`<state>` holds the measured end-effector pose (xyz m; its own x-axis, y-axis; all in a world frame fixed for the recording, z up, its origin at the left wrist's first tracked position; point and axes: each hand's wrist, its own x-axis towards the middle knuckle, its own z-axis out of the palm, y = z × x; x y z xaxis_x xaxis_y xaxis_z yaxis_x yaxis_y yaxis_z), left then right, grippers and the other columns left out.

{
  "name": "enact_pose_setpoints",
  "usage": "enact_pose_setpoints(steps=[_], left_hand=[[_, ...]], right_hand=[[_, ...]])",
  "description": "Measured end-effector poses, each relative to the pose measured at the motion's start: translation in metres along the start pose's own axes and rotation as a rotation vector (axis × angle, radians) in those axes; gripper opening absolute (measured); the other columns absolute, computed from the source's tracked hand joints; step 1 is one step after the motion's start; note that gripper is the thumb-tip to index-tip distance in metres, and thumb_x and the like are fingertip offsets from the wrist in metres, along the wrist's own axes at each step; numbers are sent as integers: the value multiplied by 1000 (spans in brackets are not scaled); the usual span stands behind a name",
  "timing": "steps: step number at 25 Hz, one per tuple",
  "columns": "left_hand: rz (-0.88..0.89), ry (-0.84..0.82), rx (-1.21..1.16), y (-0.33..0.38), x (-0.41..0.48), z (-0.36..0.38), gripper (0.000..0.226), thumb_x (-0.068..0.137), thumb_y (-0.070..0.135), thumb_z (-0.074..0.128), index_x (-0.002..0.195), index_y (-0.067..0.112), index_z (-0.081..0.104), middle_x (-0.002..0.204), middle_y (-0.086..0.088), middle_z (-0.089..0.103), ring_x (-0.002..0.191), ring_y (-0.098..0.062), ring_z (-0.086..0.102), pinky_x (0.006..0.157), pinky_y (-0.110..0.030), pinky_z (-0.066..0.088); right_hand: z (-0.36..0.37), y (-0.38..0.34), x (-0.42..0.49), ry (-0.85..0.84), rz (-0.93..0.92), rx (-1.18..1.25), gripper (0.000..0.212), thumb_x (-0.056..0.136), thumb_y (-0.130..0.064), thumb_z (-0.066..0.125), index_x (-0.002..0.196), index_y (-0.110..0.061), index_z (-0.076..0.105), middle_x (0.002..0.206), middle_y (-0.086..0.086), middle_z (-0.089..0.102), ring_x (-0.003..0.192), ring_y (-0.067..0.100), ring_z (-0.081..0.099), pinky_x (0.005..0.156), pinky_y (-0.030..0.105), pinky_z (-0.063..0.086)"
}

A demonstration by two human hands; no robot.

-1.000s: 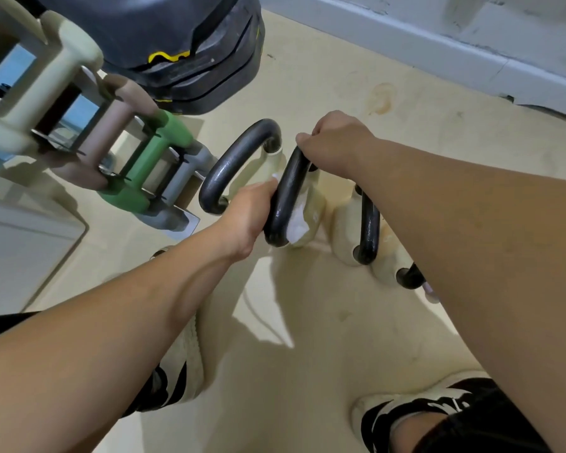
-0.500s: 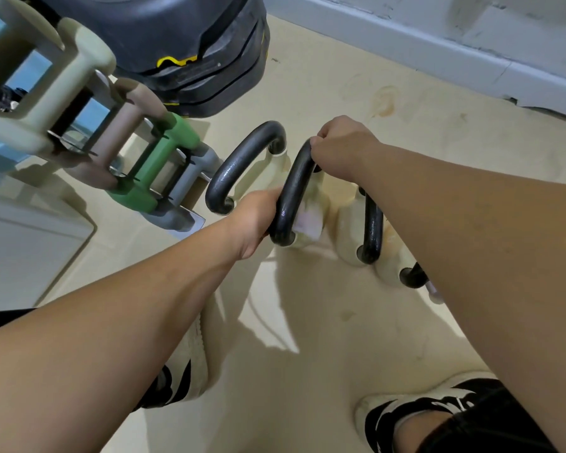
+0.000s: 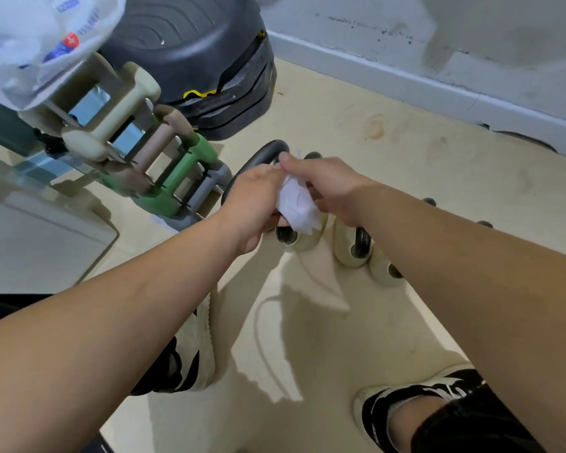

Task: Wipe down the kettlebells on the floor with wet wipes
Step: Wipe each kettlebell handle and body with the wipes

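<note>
The left hand (image 3: 254,197) and the right hand (image 3: 327,184) meet over the row of kettlebells (image 3: 348,253), and both pinch the same crumpled white wet wipe (image 3: 296,204). The right thumb and forefinger nip its upper edge, while the left fingers curl around its left side; how the left fingertips lie under the cloth cannot be told. Holding it two-handed like this, clear of the metal, looks like refolding or turning it to a fresh face rather than scrubbing, since the wipe hangs loose between the hands and presses on nothing. Directly below, the dark loop handle (image 3: 265,152) of the far-left kettlebell shows past the knuckles, and the cream bodies of the others stand side by side on the beige floor (image 3: 406,178), running away to the right under the right forearm. The person's two shoes (image 3: 206,338) are planted wide on either side, probably to lean in over the row. Further left stands a rack of coloured dumbbells (image 3: 193,158), with a black weight stack (image 3: 190,60) behind it and a plastic bag (image 3: 30,34) on top.
</note>
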<state>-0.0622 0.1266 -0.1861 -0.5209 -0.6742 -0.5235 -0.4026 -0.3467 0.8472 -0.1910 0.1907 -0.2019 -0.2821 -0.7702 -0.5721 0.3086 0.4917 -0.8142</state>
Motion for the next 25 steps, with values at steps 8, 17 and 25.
enact_pose_setpoints(steps=[8, 17, 25], left_hand=[[179, 277, 405, -15, 11, -8, 14, 91, 29, 50, 86, 21, 60, 83, -3, 67, 74, -24, 63, 71, -38, 54], [232, -40, 537, -51, 41, -25, 18, 86, 26, 73, 104, 21, 72, 85, -2, 66, 70, -17, 62, 73, -39, 59], [226, -22, 343, -67, 34, -25, 30, 93, 25, 71, 122, 32, 66, 93, 4, 69, 69, -4, 64, 65, -20, 53]], right_hand=[[-6, 27, 6, 540, 31, -175, 32, 95, -26, 55, 112, -4, 70, 97, 13, 72, 89, 31, 69, 84, 39, 60], [22, 26, 39, 651, 180, -156, 44, 107, -36, 34, 135, -9, 55, 105, 7, 60, 92, 27, 57, 74, 29, 38], [15, 69, 55, 636, 40, -382, 29, 102, -25, 41, 109, -23, 68, 101, 2, 71, 97, 27, 66, 84, 34, 50]])
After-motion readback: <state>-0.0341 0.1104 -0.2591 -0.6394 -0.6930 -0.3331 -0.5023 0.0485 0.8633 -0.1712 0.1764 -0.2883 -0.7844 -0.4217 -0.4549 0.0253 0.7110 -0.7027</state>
